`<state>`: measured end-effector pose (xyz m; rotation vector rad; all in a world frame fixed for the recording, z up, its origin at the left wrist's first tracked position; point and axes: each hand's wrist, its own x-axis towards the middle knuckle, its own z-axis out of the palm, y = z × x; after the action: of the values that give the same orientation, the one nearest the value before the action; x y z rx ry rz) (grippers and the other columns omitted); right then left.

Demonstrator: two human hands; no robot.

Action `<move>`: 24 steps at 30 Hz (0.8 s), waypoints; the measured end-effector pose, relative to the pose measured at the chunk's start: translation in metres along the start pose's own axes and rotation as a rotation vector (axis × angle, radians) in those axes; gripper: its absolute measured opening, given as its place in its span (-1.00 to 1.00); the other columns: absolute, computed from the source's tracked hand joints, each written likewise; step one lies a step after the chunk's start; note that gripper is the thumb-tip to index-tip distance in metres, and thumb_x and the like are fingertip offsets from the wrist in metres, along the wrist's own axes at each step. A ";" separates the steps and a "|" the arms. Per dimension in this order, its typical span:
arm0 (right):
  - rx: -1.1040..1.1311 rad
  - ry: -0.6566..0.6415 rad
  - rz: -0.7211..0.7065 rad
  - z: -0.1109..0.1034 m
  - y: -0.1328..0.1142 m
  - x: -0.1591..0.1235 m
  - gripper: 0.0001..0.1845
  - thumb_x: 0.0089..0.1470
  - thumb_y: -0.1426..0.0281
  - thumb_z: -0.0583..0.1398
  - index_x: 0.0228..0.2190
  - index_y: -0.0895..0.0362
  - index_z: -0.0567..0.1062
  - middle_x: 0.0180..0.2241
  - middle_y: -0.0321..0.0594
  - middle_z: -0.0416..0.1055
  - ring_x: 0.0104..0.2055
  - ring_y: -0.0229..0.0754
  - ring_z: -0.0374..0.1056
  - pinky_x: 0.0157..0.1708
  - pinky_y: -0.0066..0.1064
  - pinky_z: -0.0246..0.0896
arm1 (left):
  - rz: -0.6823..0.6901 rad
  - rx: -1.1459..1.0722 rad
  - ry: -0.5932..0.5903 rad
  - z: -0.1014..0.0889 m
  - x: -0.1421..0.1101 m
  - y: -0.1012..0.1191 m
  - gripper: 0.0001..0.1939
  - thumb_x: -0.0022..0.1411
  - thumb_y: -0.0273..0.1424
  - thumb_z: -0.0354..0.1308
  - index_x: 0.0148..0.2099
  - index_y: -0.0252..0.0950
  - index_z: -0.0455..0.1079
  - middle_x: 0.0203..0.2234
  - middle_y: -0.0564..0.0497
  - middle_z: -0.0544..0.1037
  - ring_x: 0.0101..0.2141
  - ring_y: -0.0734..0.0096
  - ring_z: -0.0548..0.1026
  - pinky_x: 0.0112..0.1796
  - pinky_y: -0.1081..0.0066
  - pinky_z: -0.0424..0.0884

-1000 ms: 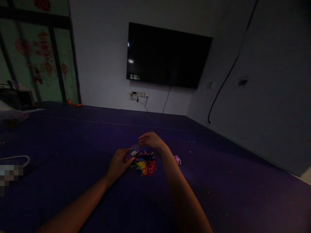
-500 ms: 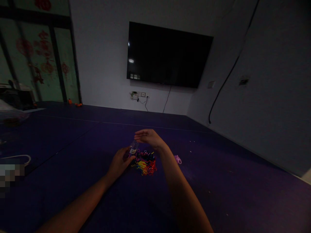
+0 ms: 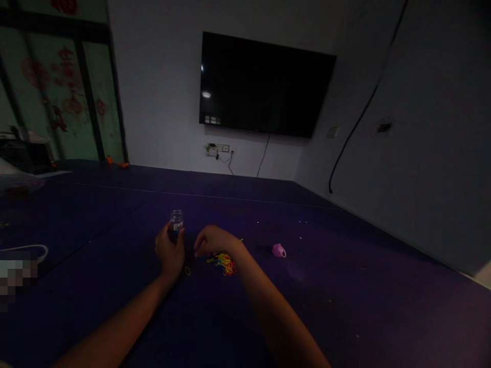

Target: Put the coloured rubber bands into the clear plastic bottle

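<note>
The jar (image 3: 177, 217) is gripped in the left hand (image 3: 169, 254), fingers and thumb wrapped around its lower part. It is held about upright, threaded mouth upward, with a pale label showing above the thumb; its lower part is covered by the hand. The right hand (image 3: 215, 239) is held palm down, partly open, with fingers bent toward the jar; whether anything is pinched at the fingertips cannot be told.

The bands (image 3: 224, 265), a tangled heap in yellow, red and blue, are located on the purple surface (image 3: 368, 266), partly hidden by the right hand and forearm. Contact between that hand and the heap cannot be determined. A single yellow loop (image 3: 187, 271) is seen apart from the heap, just beside the left wrist. A pink item (image 3: 279, 250) with a ring at one side is placed to the right of the heap, well clear of both hands. Small pale specks are scattered farther right.

Behind, a dark TV (image 3: 266, 84) is mounted on the wall (image 3: 161, 97), with sockets (image 3: 222, 148) set beneath it.
</note>
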<state>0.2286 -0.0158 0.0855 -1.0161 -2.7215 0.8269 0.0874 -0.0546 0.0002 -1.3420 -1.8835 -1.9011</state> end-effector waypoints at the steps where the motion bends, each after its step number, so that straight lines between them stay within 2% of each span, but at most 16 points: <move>1: -0.105 -0.044 -0.019 0.010 -0.003 0.003 -0.79 -0.24 0.42 0.33 -0.41 0.17 0.57 -0.51 -0.31 0.51 -0.48 -0.31 0.39 -0.54 -0.61 0.13 | -0.015 0.016 0.027 0.000 0.000 0.001 -0.58 0.19 -0.12 0.02 -0.01 -0.29 0.28 -0.14 -0.17 0.45 -0.07 0.06 0.39 -0.06 0.04 0.28; 5: -0.370 -0.077 -0.099 0.040 -0.011 0.013 -0.70 -0.22 0.34 0.32 -0.33 0.15 0.58 -0.33 -0.20 0.54 -0.34 -0.19 0.44 -0.51 -0.56 0.13 | 0.009 -0.014 0.017 0.000 -0.002 0.006 -0.56 0.16 -0.11 0.05 0.01 -0.26 0.28 -0.12 -0.14 0.45 -0.07 0.08 0.39 -0.05 0.08 0.29; 10: -0.428 -0.175 -0.076 0.049 -0.012 0.016 -0.67 -0.09 0.32 0.24 -0.26 0.23 0.56 -0.29 -0.09 0.53 -0.38 -0.20 0.43 -0.56 -0.55 0.11 | 0.027 -0.041 -0.025 0.002 -0.002 0.008 -0.54 0.16 -0.11 0.05 0.00 -0.30 0.29 -0.14 -0.16 0.45 -0.09 0.09 0.39 -0.06 0.10 0.30; 15: -0.393 -0.233 -0.046 0.028 0.000 0.010 -0.86 -0.11 0.40 0.24 -0.43 0.17 0.57 -0.38 -0.24 0.54 -0.41 -0.29 0.40 -0.55 -0.60 0.09 | 0.014 -0.080 -0.040 0.001 -0.004 0.012 -0.55 0.16 -0.10 0.05 -0.01 -0.29 0.31 -0.16 -0.15 0.46 -0.13 0.11 0.41 -0.11 0.13 0.34; 21: -0.393 -0.109 0.288 -0.014 0.028 -0.011 -0.87 -0.14 0.40 0.27 -0.44 0.17 0.57 -0.36 -0.14 0.54 -0.38 -0.20 0.44 -0.56 -0.57 0.13 | 0.105 -0.071 -0.096 0.001 -0.006 0.014 -0.53 0.17 -0.07 0.04 -0.03 -0.30 0.32 -0.19 -0.16 0.47 -0.14 0.11 0.42 -0.10 0.11 0.32; 24: -0.347 -0.076 0.395 -0.026 0.040 -0.020 -0.77 -0.22 0.38 0.33 -0.39 0.15 0.57 -0.33 -0.13 0.54 -0.33 -0.15 0.46 -0.49 -0.56 0.20 | 0.143 -0.061 -0.117 0.002 -0.007 0.014 -0.53 0.18 -0.07 0.04 -0.03 -0.31 0.33 -0.19 -0.17 0.48 -0.15 0.11 0.43 -0.11 0.11 0.34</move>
<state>0.2743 0.0083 0.0873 -1.6622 -2.8320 0.4459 0.1013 -0.0589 0.0058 -1.5933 -1.7393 -1.8614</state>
